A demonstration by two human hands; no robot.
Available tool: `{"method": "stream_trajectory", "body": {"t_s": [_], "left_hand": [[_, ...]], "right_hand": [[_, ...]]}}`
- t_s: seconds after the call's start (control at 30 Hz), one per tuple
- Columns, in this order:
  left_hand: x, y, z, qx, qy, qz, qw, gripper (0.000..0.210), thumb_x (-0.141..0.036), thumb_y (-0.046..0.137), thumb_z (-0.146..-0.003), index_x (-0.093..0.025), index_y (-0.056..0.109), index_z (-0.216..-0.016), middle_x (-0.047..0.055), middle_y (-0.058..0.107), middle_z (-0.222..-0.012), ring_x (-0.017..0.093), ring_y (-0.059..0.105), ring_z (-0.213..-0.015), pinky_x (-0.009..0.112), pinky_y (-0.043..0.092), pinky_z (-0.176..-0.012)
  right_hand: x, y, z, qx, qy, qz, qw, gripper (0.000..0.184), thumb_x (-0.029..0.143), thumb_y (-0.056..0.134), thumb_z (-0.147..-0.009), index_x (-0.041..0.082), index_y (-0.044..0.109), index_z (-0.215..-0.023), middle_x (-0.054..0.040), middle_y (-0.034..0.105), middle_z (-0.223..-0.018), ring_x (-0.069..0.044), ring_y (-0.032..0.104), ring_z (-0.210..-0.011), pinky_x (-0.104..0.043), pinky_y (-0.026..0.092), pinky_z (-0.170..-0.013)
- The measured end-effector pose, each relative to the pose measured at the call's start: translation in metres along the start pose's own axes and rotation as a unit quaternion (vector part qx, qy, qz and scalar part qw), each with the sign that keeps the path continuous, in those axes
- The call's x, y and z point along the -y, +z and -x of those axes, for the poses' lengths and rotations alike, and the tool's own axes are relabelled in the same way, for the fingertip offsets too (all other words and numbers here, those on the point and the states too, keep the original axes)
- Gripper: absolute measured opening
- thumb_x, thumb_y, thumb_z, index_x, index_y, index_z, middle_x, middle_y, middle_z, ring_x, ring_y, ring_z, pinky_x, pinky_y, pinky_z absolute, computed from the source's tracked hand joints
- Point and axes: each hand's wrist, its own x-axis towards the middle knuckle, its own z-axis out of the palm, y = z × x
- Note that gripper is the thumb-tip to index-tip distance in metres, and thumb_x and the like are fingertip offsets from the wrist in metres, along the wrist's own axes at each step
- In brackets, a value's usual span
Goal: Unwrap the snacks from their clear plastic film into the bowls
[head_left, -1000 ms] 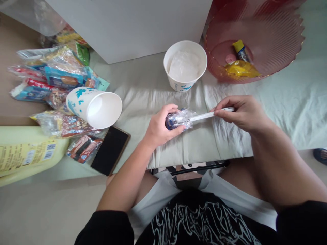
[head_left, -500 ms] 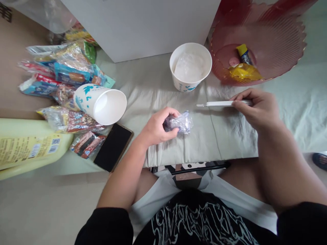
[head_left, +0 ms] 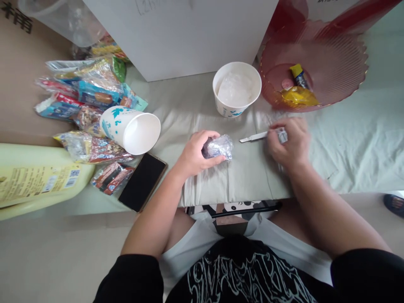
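"Over the pale green cloth point(head_left: 249, 179), what is the left hand point(head_left: 198, 153) doing?"

"It is gripping a plastic-wrapped bundle point(head_left: 223, 147), thumb and fingers pressing from opposite sides."

"Where is that bundle sitting?"

"It is staying within the left hand's grasp, its crinkled end facing the knife point(head_left: 259, 136) and not touching it."

"And the right hand point(head_left: 288, 141)?"

"It is blurring over the knife's handle; I'm not managing to tell whether it is pinching it."

"What is standing beyond?"

"An upright paper cup point(head_left: 225, 110) is holding crumpled plastic point(head_left: 236, 88), beside a pink bowl point(head_left: 342, 63)."
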Motion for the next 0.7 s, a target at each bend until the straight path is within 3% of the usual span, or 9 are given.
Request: {"method": "stream_trajectory", "body": {"t_s": [0.07,0.17,0.23,0.43,0.53,0.7], "left_hand": [[0.000,0.001,-0.001,0.005,0.006,0.024,1.000,0.044,-0.043,0.080,-0.080,-0.023,0.062,-0.115,0.006,0.071,-0.115,0.023,0.064,-0.105,0.036,0.050,-0.092],[-0.001,0.006,-0.002,0.017,0.013,0.076,0.997,0.043,-0.047,0.078,-0.081,-0.022,0.063,-0.113,0.007,0.071,-0.113,0.020,0.066,-0.098,0.032,0.052,-0.084],[0.000,0.010,-0.002,0.017,0.002,0.121,0.992,0.041,-0.046,0.077,-0.083,-0.021,0.063,-0.112,0.007,0.071,-0.112,0.019,0.066,-0.093,0.030,0.053,-0.079],[0.008,0.020,-0.004,-0.043,-0.024,0.287,0.957,0.031,-0.031,0.068,-0.087,-0.024,0.058,-0.115,0.004,0.070,-0.101,0.018,0.070,-0.094,0.032,0.058,-0.081],[0.009,0.021,-0.008,-0.073,-0.043,0.370,0.925,0.037,-0.021,0.069,-0.080,-0.026,0.056,-0.114,0.000,0.066,-0.093,0.019,0.072,-0.093,0.034,0.060,-0.082],[0.009,0.018,-0.013,-0.134,-0.084,0.385,0.909,0.036,-0.013,0.068,-0.069,-0.025,0.057,-0.102,-0.002,0.061,-0.081,0.017,0.070,-0.082,0.029,0.057,-0.071]], "right_hand": [[0.016,0.007,0.005,0.047,-0.051,-0.035,0.997,0.010,0.031,0.060,-0.087,0.025,0.064,-0.095,-0.0079,0.073,-0.091,-0.027,0.067,-0.088,-0.045,0.050,-0.084],[0.034,0.016,0.011,0.128,-0.120,-0.093,0.980,0.034,0.041,0.059,-0.090,0.024,0.061,-0.120,-0.0113,0.073,-0.117,-0.031,0.067,-0.111,-0.049,0.048,-0.095],[0.039,0.019,0.013,0.151,-0.147,-0.107,0.972,0.044,0.044,0.058,-0.091,0.023,0.057,-0.129,-0.0122,0.072,-0.125,-0.032,0.065,-0.120,-0.049,0.045,-0.099],[0.044,0.013,0.019,0.164,-0.163,-0.151,0.961,0.048,0.051,0.056,-0.095,0.021,0.054,-0.133,-0.0116,0.071,-0.119,-0.031,0.063,-0.117,-0.046,0.043,-0.097],[0.047,0.013,0.022,0.175,-0.165,-0.153,0.959,0.047,0.050,0.057,-0.095,0.022,0.055,-0.132,-0.0097,0.069,-0.109,-0.027,0.063,-0.102,-0.045,0.044,-0.090],[0.045,0.012,0.023,0.178,-0.132,-0.172,0.960,0.041,0.042,0.058,-0.094,0.021,0.061,-0.129,-0.0085,0.062,-0.100,-0.024,0.058,-0.090,-0.043,0.045,-0.082]]}}
